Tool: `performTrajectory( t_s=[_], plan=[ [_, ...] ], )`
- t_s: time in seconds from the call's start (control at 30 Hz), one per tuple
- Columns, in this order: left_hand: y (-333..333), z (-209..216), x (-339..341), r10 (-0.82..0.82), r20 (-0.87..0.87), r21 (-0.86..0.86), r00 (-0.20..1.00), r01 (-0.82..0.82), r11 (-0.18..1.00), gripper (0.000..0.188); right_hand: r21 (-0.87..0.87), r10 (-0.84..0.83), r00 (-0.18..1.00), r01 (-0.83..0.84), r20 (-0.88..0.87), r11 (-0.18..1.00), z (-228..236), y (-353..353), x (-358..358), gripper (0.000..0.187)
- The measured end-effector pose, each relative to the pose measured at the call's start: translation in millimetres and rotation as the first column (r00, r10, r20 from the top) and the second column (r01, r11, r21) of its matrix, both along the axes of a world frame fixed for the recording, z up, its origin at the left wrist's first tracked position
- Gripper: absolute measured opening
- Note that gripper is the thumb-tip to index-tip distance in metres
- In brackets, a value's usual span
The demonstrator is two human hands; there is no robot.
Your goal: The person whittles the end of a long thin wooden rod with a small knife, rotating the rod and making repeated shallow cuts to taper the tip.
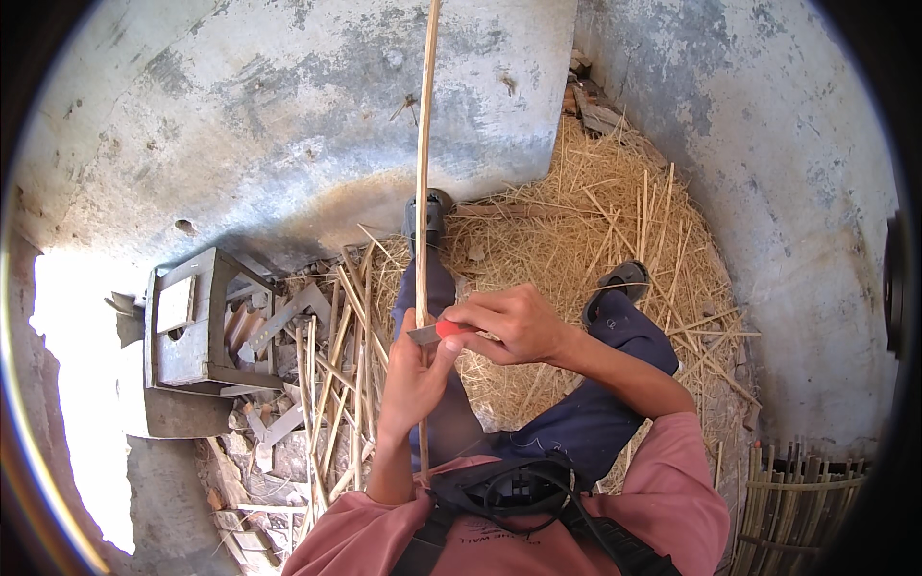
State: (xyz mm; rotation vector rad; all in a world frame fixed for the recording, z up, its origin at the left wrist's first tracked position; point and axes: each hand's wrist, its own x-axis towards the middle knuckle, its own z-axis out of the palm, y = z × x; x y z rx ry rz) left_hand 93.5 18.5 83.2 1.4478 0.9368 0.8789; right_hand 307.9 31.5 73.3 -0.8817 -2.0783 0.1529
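A long, pale strip that looks like split bamboo runs upright from the top edge down past my hands to my chest. My left hand is closed around it at mid-length, thumb pointing up toward the blade. In my right hand is a small knife with a red handle, gripped between thumb and fingers. Its short grey blade lies across the strip, just above my left thumb. The exact contact of edge and strip is too small to make out.
Straw-like shavings cover the floor between and beyond my feet. Loose sticks lie to the left, beside a worn wooden box frame. Weathered walls rise ahead and right. A slatted basket-like piece stands at lower right.
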Motion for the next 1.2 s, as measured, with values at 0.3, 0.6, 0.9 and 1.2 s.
performTrajectory(
  t_s=[0.3, 0.6, 0.9, 1.2],
  plan=[
    [1.0, 3.7, 1.8, -0.022, 0.098, -0.040, 0.995, 0.026, 0.999, 0.031, -0.003, -0.007, 1.000, 0.007, -0.017, 1.000, 2.3, -0.8, -1.1, 0.026],
    [4.9, 3.2, 1.3, 0.004, -0.029, 0.093, 1.000, -0.001, 0.996, 0.033, -0.015, 0.017, 1.000, -0.017, -0.014, 1.000, -0.6, -0.9, -2.1, 0.024],
    [3.8, 0.3, -0.6, -0.004, 0.077, -0.057, 0.997, 0.008, 0.998, 0.027, -0.012, -0.022, 0.999, 0.021, -0.026, 1.000, 0.0, -1.2, -3.9, 0.025],
    [2.7, 3.3, 5.6, 0.058, -0.054, 0.105, 0.997, -0.052, 0.993, 0.028, -0.026, -0.080, 0.996, 0.079, -0.029, 0.997, -4.2, -0.5, -4.2, 0.029]
  ],
)
